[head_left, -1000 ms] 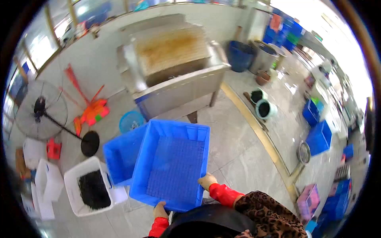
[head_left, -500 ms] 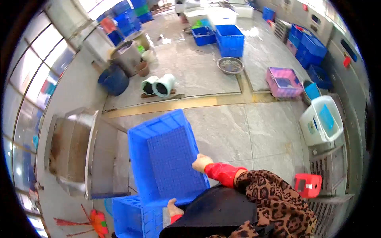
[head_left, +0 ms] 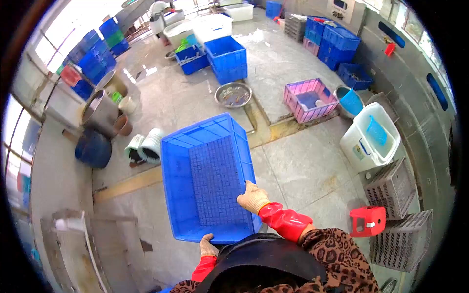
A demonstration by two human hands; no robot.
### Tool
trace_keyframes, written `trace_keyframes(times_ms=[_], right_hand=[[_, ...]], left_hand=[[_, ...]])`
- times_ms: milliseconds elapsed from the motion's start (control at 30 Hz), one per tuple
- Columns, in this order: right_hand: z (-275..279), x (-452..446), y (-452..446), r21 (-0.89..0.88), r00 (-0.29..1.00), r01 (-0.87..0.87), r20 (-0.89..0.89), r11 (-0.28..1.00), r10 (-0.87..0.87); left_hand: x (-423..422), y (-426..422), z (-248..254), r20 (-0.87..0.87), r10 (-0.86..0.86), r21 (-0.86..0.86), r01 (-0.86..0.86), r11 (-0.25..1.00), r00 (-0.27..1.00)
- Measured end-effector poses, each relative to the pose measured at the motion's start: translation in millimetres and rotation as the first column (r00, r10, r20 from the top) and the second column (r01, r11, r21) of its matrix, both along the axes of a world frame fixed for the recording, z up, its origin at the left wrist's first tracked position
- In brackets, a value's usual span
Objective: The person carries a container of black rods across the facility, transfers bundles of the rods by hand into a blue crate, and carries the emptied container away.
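Note:
A blue plastic crate (head_left: 176, 190) is held in front of my body, its open top facing me and its gridded bottom in sight. Nothing lies inside it. My right hand (head_left: 253, 197), in a pale glove with a red sleeve, grips the crate's right side wall. At the near edge, my left hand (head_left: 208, 245) in a matching glove holds the rim, its thumb over the top. The fingers of both hands are partly hidden by the crate walls. A dark apron (head_left: 264, 261) covers my front just below the crate.
Right of me are a red plastic stool (head_left: 367, 221), grey crates (head_left: 401, 241) and a white tub (head_left: 354, 141). Ahead stand a pink basket (head_left: 310, 115), a metal basin (head_left: 233, 94) and stacked blue crates (head_left: 226, 61). A blue barrel (head_left: 93, 149) stands left. A person (head_left: 159, 22) is far back.
My view has turned to the right, and the crate in my hands has come along with it. The second blue crate at lower left has almost left the view. Both hands keep their grip.

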State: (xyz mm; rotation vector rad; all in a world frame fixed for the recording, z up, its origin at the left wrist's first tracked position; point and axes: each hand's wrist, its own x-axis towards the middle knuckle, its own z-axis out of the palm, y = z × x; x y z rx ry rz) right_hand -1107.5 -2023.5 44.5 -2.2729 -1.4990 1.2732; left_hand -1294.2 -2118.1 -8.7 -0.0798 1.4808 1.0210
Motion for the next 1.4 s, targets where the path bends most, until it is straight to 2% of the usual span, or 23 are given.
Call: trace_keyframes(times_ms=[67,100,167,233,267,367,400,433,467,567,633,733,833,967,1033,1067,1100,1167,1233,1267,1300,1367,1400], right_hand=[[2.0,14.2,16.5,-0.024,0.999,0.032,0.008,0.999,-0.032],[2.5,22.5,24.2,-0.047,0.998,0.059,-0.01,0.997,-0.059],[-9.6,32.5,30.4,-0.003,0.992,0.126,0.015,0.992,-0.126],[-17.1,51.5,22.3,-0.09,0.967,0.252,-0.02,0.963,-0.255],[-15.4,57.9,21.1,-0.084,0.96,0.279,0.001,0.957,-0.28],[2.4,73.8,24.6,-0.135,0.93,0.368,0.036,0.92,-0.366],[-2.5,79.8,22.4,-0.138,0.912,0.411,0.06,0.901,-0.406],[-8.0,83.6,16.7,-0.15,0.893,0.449,0.082,0.881,-0.442],[-11.3,86.9,12.6,-0.072,0.878,0.477,0.083,0.876,-0.472],[-3.0,92.4,14.7,-0.062,0.838,0.545,0.065,0.836,-0.542],[-25.2,101.6,16.8,-0.071,0.837,0.546,0.098,0.835,-0.539],[-39.0,110.8,28.1,-0.074,0.825,0.564,0.0,0.823,-0.565],[-41.8,118.0,57.1,-0.086,0.834,0.551,0.023,0.83,-0.552],[-21.4,131.9,96.5,-0.06,0.905,0.422,-0.039,0.905,-0.424],[-10.3,137.3,114.9,-0.034,0.924,0.375,-0.067,0.927,-0.376],[-5.6,138.7,123.3,0.003,0.938,0.336,-0.09,0.942,-0.335],[-1.8,138.5,130.1,-0.007,0.94,0.327,-0.095,0.945,-0.327],[3.3,139.5,150.2,0.106,0.979,0.182,-0.113,0.978,-0.17],[3.7,134.4,167.0,0.144,0.983,0.152,-0.122,0.978,-0.135],[3.8,132.1,177.5,0.193,0.988,0.114,-0.122,0.974,-0.091],[5.3,130.5,190.6,0.155,0.987,0.049,-0.158,0.987,-0.024],[20.6,125.5,211.6,0.219,0.986,-0.011,-0.16,0.976,0.048],[14.4,121.6,225.0,0.213,0.979,-0.025,-0.194,0.977,0.067]], left_hand=[[5.4,9.4,-20.6,0.06,0.043,0.062,-0.047,0.997,0.997],[2.7,32.1,-22.7,0.291,-0.017,-0.07,0.039,0.997,0.957],[29.9,59.0,24.5,0.242,-0.014,-0.123,0.045,0.991,0.97],[31.3,59.1,-13.8,0.165,-0.074,-0.082,0.089,0.993,0.983],[37.6,66.9,-13.4,0.128,-0.086,-0.096,0.098,0.99,0.988],[57.7,88.9,-0.1,0.184,-0.093,-0.143,0.12,0.982,0.978],[56.5,92.3,-16.3,0.161,-0.158,-0.065,0.17,0.983,0.974],[59.4,96.4,-16.1,0.17,-0.152,-0.074,0.166,0.983,0.974],[65.0,103.8,-14.2,0.177,-0.184,-0.111,0.205,0.973,0.967],[66.0,119.3,-26.0,0.171,-0.203,-0.144,0.228,0.963,0.964],[68.6,131.9,-40.7,0.229,-0.24,-0.168,0.281,0.945,0.943],[74.9,150.6,-36.2,0.156,-0.226,-0.171,0.252,0.952,0.962],[83.6,170.2,-33.7,0.098,-0.241,-0.155,0.254,0.955,0.966],[91.0,177.5,-31.8,0.131,0.007,-0.103,0.007,0.995,0.991],[108.9,179.8,-9.1,0.13,-0.038,-0.052,0.045,0.998,0.991],[117.0,187.7,14.7,0.052,-0.001,-0.171,0.01,0.985,0.999],[116.8,185.8,13.6,0.044,0.009,-0.177,-0.001,0.984,0.999],[123.6,192.4,12.8,0.182,0.171,-0.164,-0.142,0.976,0.968],[122.2,192.0,13.0,0.161,0.158,-0.155,-0.133,0.979,0.974],[118.2,195.4,5.6,0.218,0.174,-0.065,-0.163,0.984,0.96],[114.5,197.9,-0.2,0.276,0.182,0.023,-0.196,0.98,0.944],[120.9,214.8,15.1,0.189,0.262,-0.047,-0.257,0.965,0.946],[123.5,224.1,27.1,0.152,0.283,0.004,-0.287,0.958,0.947]])
